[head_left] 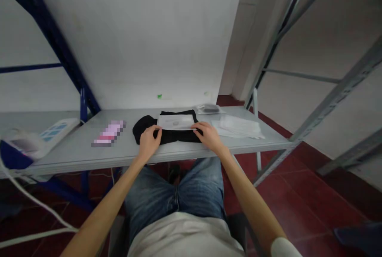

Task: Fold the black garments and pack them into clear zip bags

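Pale shirt (pixel 182 235) in the foreground, a plastic sheet (pixel 175 121) pinched at two corners beyond it

Past the shirt come blue jeans (pixel 149 193), the wearer seated with both knees under the front edge of a long grey surface (pixel 71 147). The left hand (pixel 149 141) and the right hand (pixel 209 135) reach over that edge. Each appears to pinch one near corner of the sheet between thumb and fingers, the hands a sheet's width apart.

The sheet, whitish and partly see-through with a small grey mark at its middle, lies over a black cloth (pixel 182 136) near the middle of the front edge. The cloth shows behind, in front of and to the left of it, where it bulges in a rounded lump. Whether the sheet touches the cloth all over cannot be told.

Toward the right end of the surface lies a loose spread of clear bags (pixel 238 125); at the far edge, just behind them, sits a packet (pixel 209 109) with something dark inside. A pixelated pink rectangle (pixel 110 133) lies left of the cloth, and a white power strip (pixel 59 131) stretches toward the left end.

The step in hand looks to be handling the sheet squarely over the cloth. The next move would call for an even hold on both corners, the near edge straight, and no dragging of the cloth beneath.
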A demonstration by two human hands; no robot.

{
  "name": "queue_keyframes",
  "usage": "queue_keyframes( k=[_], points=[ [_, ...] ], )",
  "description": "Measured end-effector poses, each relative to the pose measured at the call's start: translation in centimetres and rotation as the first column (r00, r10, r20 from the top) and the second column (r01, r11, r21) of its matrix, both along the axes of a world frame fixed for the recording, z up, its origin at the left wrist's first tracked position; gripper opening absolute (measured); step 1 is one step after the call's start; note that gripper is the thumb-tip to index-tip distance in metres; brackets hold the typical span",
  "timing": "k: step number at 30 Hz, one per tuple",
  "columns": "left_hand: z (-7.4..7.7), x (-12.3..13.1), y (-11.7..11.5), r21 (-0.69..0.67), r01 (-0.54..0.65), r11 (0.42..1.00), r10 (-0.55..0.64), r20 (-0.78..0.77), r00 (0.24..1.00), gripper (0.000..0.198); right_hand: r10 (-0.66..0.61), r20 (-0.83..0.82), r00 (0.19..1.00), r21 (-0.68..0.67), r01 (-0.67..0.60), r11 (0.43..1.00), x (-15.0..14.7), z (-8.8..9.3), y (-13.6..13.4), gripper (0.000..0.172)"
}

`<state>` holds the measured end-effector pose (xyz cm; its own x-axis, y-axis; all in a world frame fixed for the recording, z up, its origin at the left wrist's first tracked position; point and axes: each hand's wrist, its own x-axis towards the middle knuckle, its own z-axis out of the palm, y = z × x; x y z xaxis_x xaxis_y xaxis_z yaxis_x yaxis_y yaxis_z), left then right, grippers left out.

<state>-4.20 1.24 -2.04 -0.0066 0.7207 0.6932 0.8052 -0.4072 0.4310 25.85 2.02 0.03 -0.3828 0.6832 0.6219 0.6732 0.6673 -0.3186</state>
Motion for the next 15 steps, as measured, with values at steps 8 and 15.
queue_keyframes(
  k=[8,15],
  points=[
    [1.2,3.2,-2.1,0.222,0.157,0.962,-0.101,-0.243,0.965,0.026,-0.010,0.005,1.000,0.107,0.009,0.994,-2.1,-0.4,-0.6,0.024],
    [0.9,5.8,-2.7,0.185,0.273,0.944,-0.222,-0.255,0.941,0.022,0.054,-0.018,0.998,0.134,-0.051,0.990,-4.2,0.2,-2.3,0.026]
  ],
)
